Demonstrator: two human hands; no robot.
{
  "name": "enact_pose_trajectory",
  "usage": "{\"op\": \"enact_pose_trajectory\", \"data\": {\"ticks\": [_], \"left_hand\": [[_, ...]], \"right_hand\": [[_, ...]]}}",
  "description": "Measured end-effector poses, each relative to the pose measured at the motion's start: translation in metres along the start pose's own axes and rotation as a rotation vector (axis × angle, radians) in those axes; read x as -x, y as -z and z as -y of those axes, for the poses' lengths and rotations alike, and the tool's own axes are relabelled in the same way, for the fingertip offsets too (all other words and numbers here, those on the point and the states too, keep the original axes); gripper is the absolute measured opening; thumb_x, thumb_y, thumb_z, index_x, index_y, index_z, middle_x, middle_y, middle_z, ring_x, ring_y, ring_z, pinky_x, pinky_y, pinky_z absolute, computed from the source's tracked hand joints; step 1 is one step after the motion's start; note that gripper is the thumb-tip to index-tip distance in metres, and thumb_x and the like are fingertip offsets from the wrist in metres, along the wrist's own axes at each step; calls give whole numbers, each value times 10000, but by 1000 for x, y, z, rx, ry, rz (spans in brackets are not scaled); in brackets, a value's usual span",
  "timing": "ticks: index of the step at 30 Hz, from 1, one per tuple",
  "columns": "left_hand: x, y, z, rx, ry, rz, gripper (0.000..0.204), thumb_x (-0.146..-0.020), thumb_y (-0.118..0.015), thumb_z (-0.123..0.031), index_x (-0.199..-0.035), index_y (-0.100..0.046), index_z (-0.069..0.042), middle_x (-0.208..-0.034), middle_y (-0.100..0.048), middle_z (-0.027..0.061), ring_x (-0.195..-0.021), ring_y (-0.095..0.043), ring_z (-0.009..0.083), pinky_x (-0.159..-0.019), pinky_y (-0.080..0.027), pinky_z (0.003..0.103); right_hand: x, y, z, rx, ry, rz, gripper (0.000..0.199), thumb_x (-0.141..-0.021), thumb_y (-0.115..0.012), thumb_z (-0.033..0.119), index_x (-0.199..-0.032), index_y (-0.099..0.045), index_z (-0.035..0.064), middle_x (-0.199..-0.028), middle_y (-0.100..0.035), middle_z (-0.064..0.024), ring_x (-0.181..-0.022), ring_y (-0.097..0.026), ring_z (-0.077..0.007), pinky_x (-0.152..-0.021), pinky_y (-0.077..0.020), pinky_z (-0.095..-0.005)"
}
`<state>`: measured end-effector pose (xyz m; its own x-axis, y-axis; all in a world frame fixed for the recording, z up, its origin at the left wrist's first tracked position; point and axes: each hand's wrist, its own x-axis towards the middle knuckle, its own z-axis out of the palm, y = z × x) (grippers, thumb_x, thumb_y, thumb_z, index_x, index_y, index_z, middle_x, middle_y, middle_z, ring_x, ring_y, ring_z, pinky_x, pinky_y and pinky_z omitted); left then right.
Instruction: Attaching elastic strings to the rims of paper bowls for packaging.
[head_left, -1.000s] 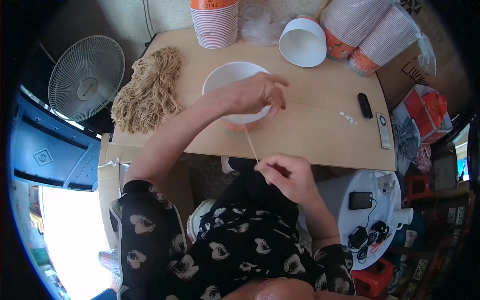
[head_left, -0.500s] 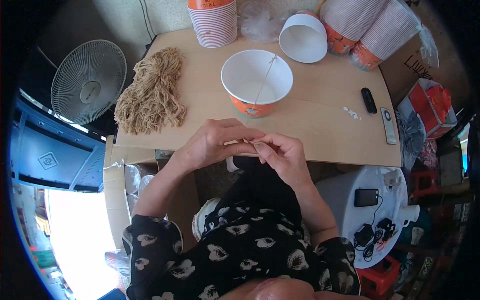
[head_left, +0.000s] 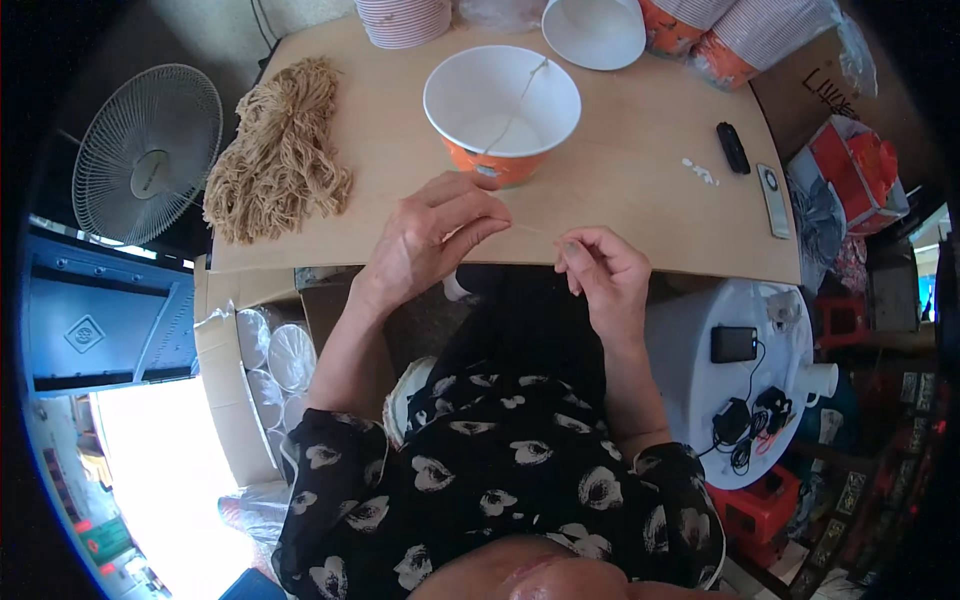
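From the head view I see both hands at the near edge of the light wooden tabletop. The left hand and the right hand sit a little apart, and a thin tan string runs taut between them. Each hand has its fingers pinched closed on one end of that string: the left at its fingertips, the right between thumb and forefinger.

Just beyond the left hand stands a round paper bowl, white inside and orange outside. A second thin strand lies inside it, leaning from the bottom up over the far rim. To the far left a loose heap of the same tan strings rests on the table. At the far edge I make out a stack of striped paper bowls and a white bowl tipped on its side.

On the right part of the table lie a small black oblong object and a slim grey remote-shaped thing. Left of the table stands a white wire-caged fan.
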<state>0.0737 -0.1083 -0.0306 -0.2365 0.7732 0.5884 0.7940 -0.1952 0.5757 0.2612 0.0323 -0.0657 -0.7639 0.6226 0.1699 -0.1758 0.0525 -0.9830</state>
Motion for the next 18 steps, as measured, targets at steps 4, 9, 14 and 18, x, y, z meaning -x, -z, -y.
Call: {"op": "enact_pose_trajectory", "data": {"ticks": [4, 9, 14, 18], "left_hand": [[6, -12, 7, -36, 11, -67, 108, -813, -763, -44, -904, -707, -26, -899, -700, 73, -1052, -667, 288, -842, -552, 386], [15, -20, 12, -27, 59, -106, 115, -802, -773, -45, -897, -710, -29, -885, -707, 62, -1076, -666, 291, -859, -553, 388], [19, -24, 16, -50, 83, -137, 107, -806, -773, -44, -893, -712, -32, -876, -708, 63, -1084, -664, 302, -873, -549, 395], [22, -29, 18, -33, 77, -120, 104, -811, -766, -23, -899, -711, -31, -870, -710, 63, -1110, -653, 316, -880, -542, 396]], "right_hand": [[3, 5, -18, -24, 70, -101, 135, -974, -628, 82, -997, -665, -45, -758, -644, -60, -573, -509, -56, -518, -398, -188], [6, 1, -13, -155, 31, -178, 90, -934, -675, 54, -936, -660, -35, -746, -643, -61, -572, -520, -73, -522, -417, -202], [10, 11, -23, -100, 19, -128, 92, -940, -666, 54, -927, -662, -37, -754, -652, -71, -584, -537, -79, -531, -427, -206], [10, 22, -30, -28, 86, -169, 127, -965, -650, 75, -962, -682, -48, -766, -673, -65, -618, -561, -65, -554, -449, -194]]}}
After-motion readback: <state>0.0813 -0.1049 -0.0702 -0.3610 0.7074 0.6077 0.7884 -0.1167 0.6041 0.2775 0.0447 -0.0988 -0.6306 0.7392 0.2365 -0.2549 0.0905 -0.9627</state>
